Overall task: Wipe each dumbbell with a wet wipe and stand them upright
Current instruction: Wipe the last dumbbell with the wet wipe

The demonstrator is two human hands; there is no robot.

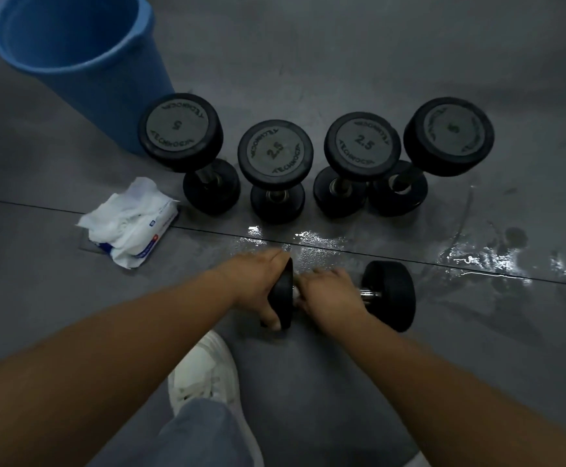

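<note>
A black dumbbell (389, 294) lies on its side on the grey floor in front of me. My left hand (258, 284) grips its left end disc. My right hand (332, 294) is wrapped around the metal handle, with a bit of white wipe showing under the fingers. Behind it, several black dumbbells stand upright in a row: a 5 (180, 129), a 2.5 (275, 153), another 2.5 (362, 143) and a 5 (450, 133). A pack of wet wipes (130, 224) with loose white wipes on top lies to the left.
A blue bucket (82, 59) stands at the back left, beside the row. The floor (477, 264) is wet and shiny to the right of the lying dumbbell. My white shoe (207, 369) and jeans leg sit just below my hands.
</note>
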